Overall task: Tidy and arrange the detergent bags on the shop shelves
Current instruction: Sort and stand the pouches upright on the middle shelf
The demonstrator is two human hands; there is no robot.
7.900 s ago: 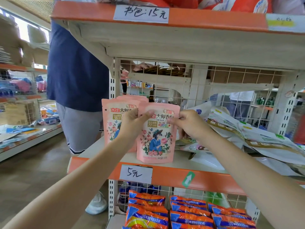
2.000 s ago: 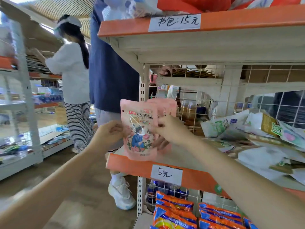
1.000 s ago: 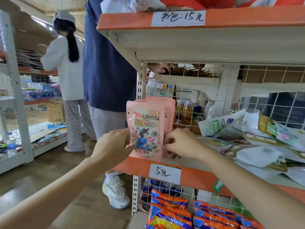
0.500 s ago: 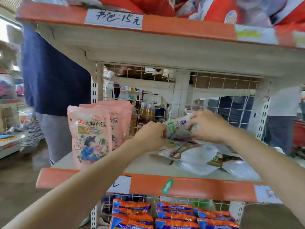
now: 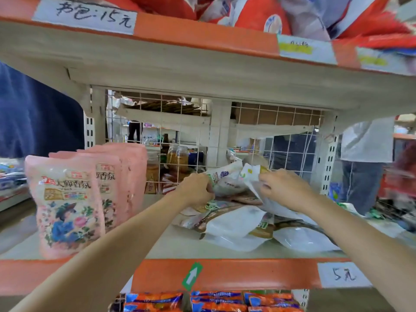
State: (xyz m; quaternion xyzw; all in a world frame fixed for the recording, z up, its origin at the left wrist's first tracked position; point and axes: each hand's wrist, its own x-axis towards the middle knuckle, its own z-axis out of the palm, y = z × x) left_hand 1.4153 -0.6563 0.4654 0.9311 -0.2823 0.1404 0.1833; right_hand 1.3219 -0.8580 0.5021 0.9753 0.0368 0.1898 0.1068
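Both hands are in the heap of white detergent bags (image 5: 234,224) lying loose on the shelf (image 5: 225,274). The left hand (image 5: 198,190) has its grip closed on one white bag's edge, and the right hand (image 5: 281,188) pinches another just beside it. Left of the heap, pink bags (image 5: 67,203) stand upright in a row.

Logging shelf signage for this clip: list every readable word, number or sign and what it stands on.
"书包:15元": white tag on the upper shelf edge.
"5元": white tag on the middle shelf edge.
"大师香氛": front pink bag; its smaller print is blurred.
White up-arrow: green sticker on the middle edge.
Yellow-marked tags on the upper edge: unreadable.
White bags under the hands: print too blurred.
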